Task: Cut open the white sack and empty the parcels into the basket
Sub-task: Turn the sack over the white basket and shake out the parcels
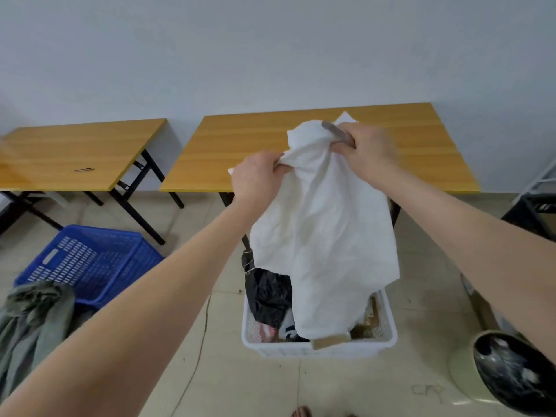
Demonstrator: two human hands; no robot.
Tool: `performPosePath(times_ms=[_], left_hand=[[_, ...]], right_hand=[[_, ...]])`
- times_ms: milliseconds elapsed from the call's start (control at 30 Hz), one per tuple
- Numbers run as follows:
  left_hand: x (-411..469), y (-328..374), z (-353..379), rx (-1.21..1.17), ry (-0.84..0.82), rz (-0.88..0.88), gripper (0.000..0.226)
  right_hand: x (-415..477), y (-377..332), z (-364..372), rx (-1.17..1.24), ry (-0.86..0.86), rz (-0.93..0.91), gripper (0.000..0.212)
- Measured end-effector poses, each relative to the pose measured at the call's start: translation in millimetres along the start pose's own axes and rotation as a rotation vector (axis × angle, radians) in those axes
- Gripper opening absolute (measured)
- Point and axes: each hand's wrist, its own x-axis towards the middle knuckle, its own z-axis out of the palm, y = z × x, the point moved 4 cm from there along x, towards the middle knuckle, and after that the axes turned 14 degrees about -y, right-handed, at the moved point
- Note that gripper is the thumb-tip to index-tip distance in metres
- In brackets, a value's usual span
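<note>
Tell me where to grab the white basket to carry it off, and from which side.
Take the white basket by its rim at the two short ends, coming in from left and right. The sack, held up by the left hand and right hand, hangs into the middle, and parcels pile above the far rim, so the near rim corners look clearest.

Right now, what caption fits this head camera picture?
Both hands, left and right, hold the white sack upended over the white basket of parcels.

Both hands, left hand (258, 179) and right hand (368, 152), hold the limp white woven sack (325, 236) upended over the white plastic lattice basket (319, 347) of parcels (269, 296).
</note>
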Motion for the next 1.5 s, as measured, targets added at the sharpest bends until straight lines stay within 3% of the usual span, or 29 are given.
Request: performPosePath(times_ms=[67,167,267,367,433,567,633,700,800,833,967,1100,1200,1333,1433,1500], left_hand=[[0,4,-2,-0.012,-0.059,-0.009,0.020],[10,9,-20,-0.158,0.060,-0.008,0.018],[14,9,-14,-0.170,-0.056,-0.005,0.020],[19,7,-9,-0.267,-0.070,-0.025,0.037],[21,6,-3,-0.365,-0.087,-0.008,0.042],[26,6,3,-0.590,-0.127,-0.037,0.036],[27,9,10,-0.705,-0.180,-0.013,0.030],[25,12,15,-0.797,-0.237,0.042,0.021],[23,15,20,-0.804,-0.306,0.080,0.029],[21,14,20,-0.717,-0.299,0.082,0.029],[5,-2,18,-0.176,-0.021,0.073,0.060],[-2,-34,55,-0.177,-0.291,-0.190,0.091],[1,-37,70,-0.266,-0.440,-0.243,0.053],[2,-38,86,-0.267,-0.530,-0.214,0.069],[-1,-47,95,-0.264,-0.469,-0.285,0.026],[-2,-49,94,-0.436,-0.382,-0.346,0.020]], right_hand=[[0,0,-4,-0.050,-0.046,0.028,0.008],[3,-7,-23,0.040,0.129,0.000,0.009],[1,-7,-22,-0.058,0.064,0.041,0.016],[0,-1,-22,-0.114,0.111,0.076,0.013],[-1,0,-15,-0.104,0.050,0.062,0.030],[-10,-2,8,0.029,-0.145,0.073,0.097],[-12,-2,24,0.020,-0.197,0.090,0.118],[-9,2,31,0.002,-0.148,0.142,0.107],[-1,14,32,0.092,-0.075,0.172,0.047],[1,19,31,0.107,-0.098,0.177,0.036],[0,40,20,0.223,-0.115,0.271,0.027],[-2,49,-2,0.439,0.039,0.249,0.023],[1,40,-3,0.367,-0.036,0.183,0.027],[1,38,-21,0.464,0.035,0.128,0.025],[-1,41,-28,0.333,0.039,0.134,0.021],[-5,39,-26,0.162,0.050,0.144,0.019]])
